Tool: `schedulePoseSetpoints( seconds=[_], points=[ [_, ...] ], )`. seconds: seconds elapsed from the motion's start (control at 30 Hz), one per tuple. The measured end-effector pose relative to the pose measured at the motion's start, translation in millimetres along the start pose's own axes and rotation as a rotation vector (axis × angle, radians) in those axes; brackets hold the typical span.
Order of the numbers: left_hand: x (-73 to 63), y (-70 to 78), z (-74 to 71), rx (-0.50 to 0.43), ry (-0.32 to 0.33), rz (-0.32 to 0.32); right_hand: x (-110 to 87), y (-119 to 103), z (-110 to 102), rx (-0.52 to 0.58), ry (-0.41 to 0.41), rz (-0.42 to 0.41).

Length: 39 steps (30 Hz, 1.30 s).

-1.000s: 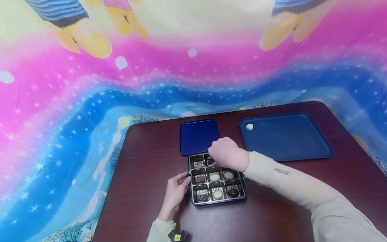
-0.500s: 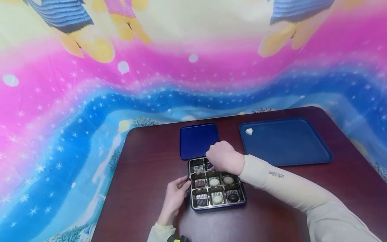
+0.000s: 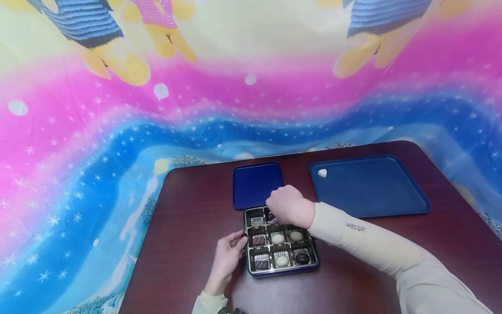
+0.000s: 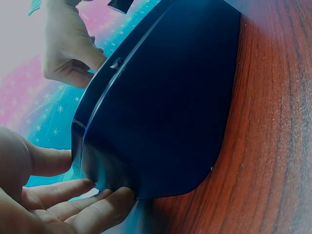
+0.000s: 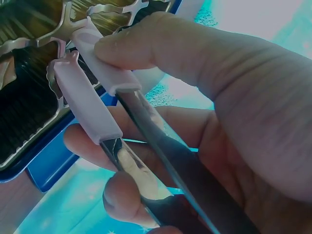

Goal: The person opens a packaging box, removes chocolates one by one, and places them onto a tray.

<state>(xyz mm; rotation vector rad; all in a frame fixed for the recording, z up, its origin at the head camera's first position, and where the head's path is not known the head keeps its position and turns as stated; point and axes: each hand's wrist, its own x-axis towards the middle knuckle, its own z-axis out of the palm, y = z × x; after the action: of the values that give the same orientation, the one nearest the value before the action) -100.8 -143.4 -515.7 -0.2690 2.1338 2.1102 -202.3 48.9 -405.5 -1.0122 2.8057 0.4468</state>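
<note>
A blue tin (image 3: 284,274) of chocolates, split into square compartments, stands on the table. My left hand (image 3: 227,255) holds its left side, thumb near the rim and fingers against the wall, as the left wrist view shows. My right hand (image 3: 289,205) reaches over the back of the tin. It holds metal tongs (image 5: 168,156) with pale lilac tips, which point down into the back row near the middle compartment. The hand hides part of that row. White chocolates (image 3: 281,261), dark square ones and a dark oval chocolate (image 3: 302,258) sit in other compartments.
Behind the tin lies a dark blue lid (image 3: 256,185). A larger blue tray (image 3: 370,187) is at the back right, with a small white chocolate (image 3: 322,173) in its left corner. A colourful printed cloth (image 3: 251,96) hangs behind the dark red table (image 3: 188,218).
The head view has tilted up a little, so everything sits lower. My right hand has shifted slightly left over the tin's back row; the left hand stays at the tin's side.
</note>
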Motion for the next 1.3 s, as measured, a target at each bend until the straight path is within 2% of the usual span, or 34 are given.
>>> schedulePoseSetpoints(
  seconds=[0.23,0.53,0.67,0.93,1.17,1.3],
  points=[
    [0.2,-1.4,-0.4,0.005,0.004,-0.006,-0.4,-0.4,-0.7,0.006,-0.015,-0.003],
    [-0.6,-1.6,6.6,0.007,-0.005,0.008,-6.8,7.3,1.3,-0.014,0.026,-0.050],
    [-3.1,0.1,1.9,0.022,-0.006,0.004,-5.4,5.7,3.3,-0.039,0.064,-0.079],
    [-1.5,3.7,-3.6,0.032,-0.012,0.017,-5.3,7.2,-3.7,-0.029,0.069,-0.076],
    [0.9,-1.4,-4.8,0.013,-0.025,0.011,-11.1,13.7,-8.0,-0.030,0.061,-0.062],
    [-0.2,-2.7,-5.7,0.012,-0.022,0.005,-16.1,17.3,-9.3,-0.021,0.086,-0.060]
  ],
)
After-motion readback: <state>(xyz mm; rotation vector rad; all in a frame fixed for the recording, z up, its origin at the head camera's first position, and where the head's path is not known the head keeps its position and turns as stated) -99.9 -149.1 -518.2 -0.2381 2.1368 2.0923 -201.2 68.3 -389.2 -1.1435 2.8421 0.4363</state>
